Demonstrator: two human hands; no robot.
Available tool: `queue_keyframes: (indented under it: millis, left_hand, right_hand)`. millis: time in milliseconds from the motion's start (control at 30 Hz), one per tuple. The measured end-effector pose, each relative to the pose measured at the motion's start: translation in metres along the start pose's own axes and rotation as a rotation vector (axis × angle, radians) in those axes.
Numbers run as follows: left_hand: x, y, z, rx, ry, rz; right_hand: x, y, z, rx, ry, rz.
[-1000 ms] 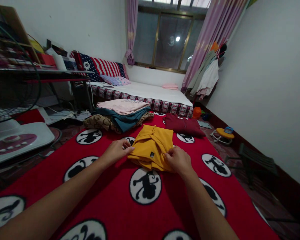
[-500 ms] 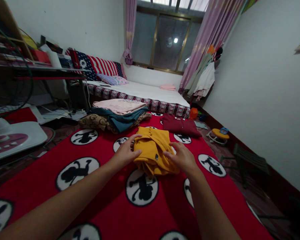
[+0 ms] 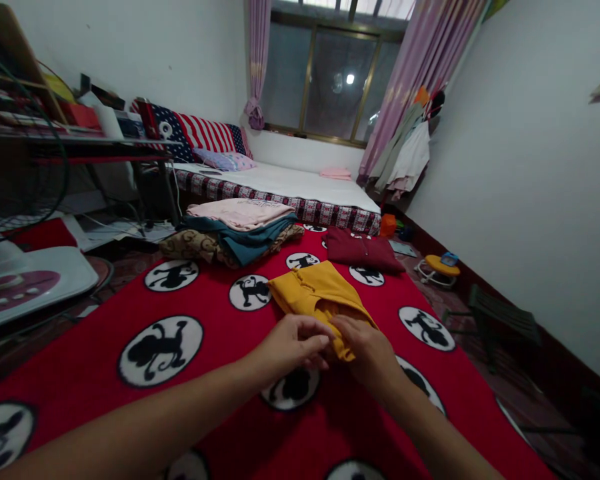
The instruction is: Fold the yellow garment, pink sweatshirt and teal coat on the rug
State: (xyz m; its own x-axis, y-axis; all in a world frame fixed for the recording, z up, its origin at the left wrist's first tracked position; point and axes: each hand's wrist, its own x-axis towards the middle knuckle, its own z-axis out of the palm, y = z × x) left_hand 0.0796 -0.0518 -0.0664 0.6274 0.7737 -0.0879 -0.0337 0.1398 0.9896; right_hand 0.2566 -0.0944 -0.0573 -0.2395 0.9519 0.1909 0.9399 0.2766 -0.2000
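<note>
A folded yellow garment (image 3: 325, 287) lies turned at an angle on the red blanket (image 3: 220, 413), with a loose fold gaping at its near side. My right hand (image 3: 373, 350) grips its near right edge, fingers tucked into the fold. Close beside it, at the garment's near edge, my left hand (image 3: 297, 340) has its fingers loosely curled and the thumb apart from them. Whether the left fingertips touch the cloth is hard to see. Behind the garment to the right is a folded dark red hoodie (image 3: 363, 250).
A pile of folded clothes, topped by a pale pink garment (image 3: 243, 212) over a teal one (image 3: 245, 243), sits at the back left. Beyond stands a bed (image 3: 290, 177). A cluttered desk (image 3: 105, 143) is at left; a small yellow stool (image 3: 437, 270) and a dark folding stool (image 3: 503, 317) are at right.
Both hands have moved nearer and closer together, from the garment's two sides to its near edge. The yellow garment has turned, and its near part is gathered at my right hand.
</note>
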Motion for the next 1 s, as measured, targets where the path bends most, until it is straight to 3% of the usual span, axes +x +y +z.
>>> queue_keyframes:
  millis: [67,200,267,333,400,500,600,667,833,1000]
  left_hand:
    - [0.002,0.01,-0.015,0.11,0.069,0.053]
    - [0.017,0.014,-0.051,0.43,0.372,0.299]
    - [0.027,0.005,-0.063,0.541,0.421,0.304]
    - [0.035,-0.009,-0.067,0.583,0.397,0.241]
    - [0.04,-0.02,-0.061,0.573,0.328,0.175]
    - [0.042,-0.023,-0.042,0.515,0.269,0.183]
    - [0.039,-0.014,-0.018,0.348,0.24,0.25]
    - [0.035,-0.008,-0.003,0.181,0.16,0.261]
    - [0.027,-0.014,0.028,-0.067,-0.024,0.296]
    - [0.036,-0.02,0.035,-0.123,-0.099,0.288]
  right_hand:
    - [-0.01,0.017,-0.014,-0.073,0.007,-0.127]
    - [-0.033,0.063,-0.045,-0.175,0.004,-0.307]
    - [-0.047,0.084,-0.051,-0.192,-0.052,-0.305]
    - [-0.062,0.094,-0.053,-0.203,-0.102,-0.243]
    - [-0.075,0.088,-0.055,-0.199,-0.131,-0.175]
    - [-0.082,0.054,-0.059,-0.071,-0.136,-0.098]
    - [-0.064,0.015,-0.059,0.127,-0.021,0.14]
    - [-0.042,0.001,-0.054,0.209,0.049,0.319]
    - [0.013,0.01,-0.032,0.322,0.035,0.533]
    - [0.012,0.038,-0.018,0.739,0.064,0.568]
